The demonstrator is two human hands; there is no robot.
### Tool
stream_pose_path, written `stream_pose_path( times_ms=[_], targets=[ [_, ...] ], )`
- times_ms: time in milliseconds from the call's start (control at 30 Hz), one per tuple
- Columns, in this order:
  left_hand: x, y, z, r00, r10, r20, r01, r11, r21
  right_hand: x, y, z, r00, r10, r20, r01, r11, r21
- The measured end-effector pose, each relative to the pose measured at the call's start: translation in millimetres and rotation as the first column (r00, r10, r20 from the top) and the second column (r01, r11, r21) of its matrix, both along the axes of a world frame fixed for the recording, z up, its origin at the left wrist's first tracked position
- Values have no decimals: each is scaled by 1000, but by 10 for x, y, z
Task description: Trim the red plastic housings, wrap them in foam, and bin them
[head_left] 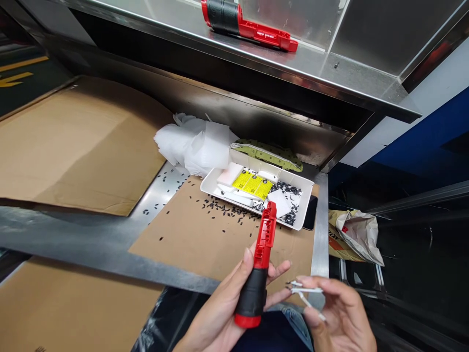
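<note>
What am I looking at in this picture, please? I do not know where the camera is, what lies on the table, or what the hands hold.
The camera sits on a person's head and looks down at their own two hands. The left hand grips a red and black plastic tool part. The right hand pinches some thin white pieces. On the cardboard-covered steel workbench stands a white tray with yellow labels and small black parts. More black parts lie scattered beside it. A similar red and black part rests on the upper shelf.
</note>
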State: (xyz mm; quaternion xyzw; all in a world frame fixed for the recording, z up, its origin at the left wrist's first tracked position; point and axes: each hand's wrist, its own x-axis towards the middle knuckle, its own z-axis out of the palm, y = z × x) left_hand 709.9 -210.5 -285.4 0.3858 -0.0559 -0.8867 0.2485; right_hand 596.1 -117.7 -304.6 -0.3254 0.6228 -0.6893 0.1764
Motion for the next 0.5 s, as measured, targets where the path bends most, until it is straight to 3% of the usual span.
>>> stream_pose_path(
  times_ms=[67,133,200,300,367,500],
  targets=[
    [27,-31,-71,998,51,42,-49,998,-29,-168,-67,-171,999,9,-49,-4,995,102],
    [62,-89,-161,983,100,151,-85,991,-104,-302,-175,-470,979,125,-162,-68,945,321],
    [107,-159,-256,948,161,275,-111,976,-188,-351,-303,-827,890,347,-296,-113,797,594],
    [212,-237,-404,884,218,415,-117,960,-255,-296,-477,-1217,794,492,-358,-100,685,721],
    [303,-260,-508,854,195,482,-67,960,-270,-260,-586,-1268,763,516,-390,-76,670,738],
    [435,-287,-662,816,212,538,-10,936,-353,-390,-966,-1045,730,524,-438,-38,672,740]
  ],
)
